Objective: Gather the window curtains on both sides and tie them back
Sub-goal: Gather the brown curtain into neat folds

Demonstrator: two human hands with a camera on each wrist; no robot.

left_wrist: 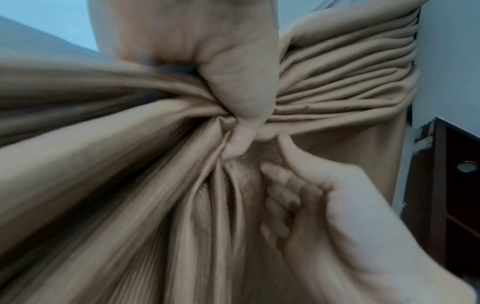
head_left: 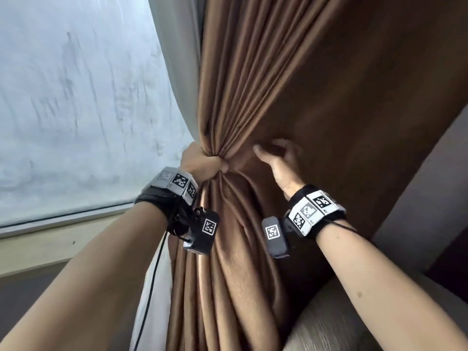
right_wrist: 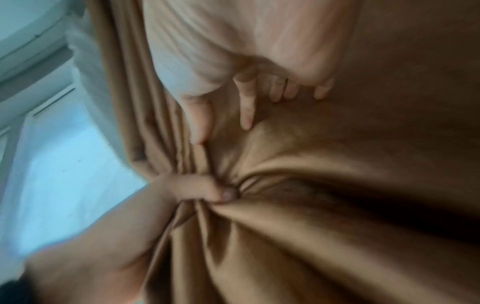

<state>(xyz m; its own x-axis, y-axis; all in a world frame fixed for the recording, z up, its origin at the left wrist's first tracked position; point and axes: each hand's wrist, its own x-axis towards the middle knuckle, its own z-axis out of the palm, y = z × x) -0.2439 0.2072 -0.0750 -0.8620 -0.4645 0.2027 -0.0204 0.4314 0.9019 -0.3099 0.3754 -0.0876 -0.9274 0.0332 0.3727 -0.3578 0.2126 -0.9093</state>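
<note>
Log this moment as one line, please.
left hand: grips bunched brown curtain | right hand: open, at folds | tie-back: none seen

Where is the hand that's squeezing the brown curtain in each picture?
Head: the left hand is at centre-left, gripping the brown curtain.
Left wrist: it comes from the top centre.
Right wrist: it is at lower left.
Shared landmark: the pinch where the folds meet.

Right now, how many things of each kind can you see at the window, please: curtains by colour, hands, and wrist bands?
Brown curtain: 1
Pale lining curtain: 1
Hands: 2, left hand gripping the gathered brown folds, right hand on the fabric beside it
Wrist bands with square markers: 2, left band, right band
Total: 6
</note>
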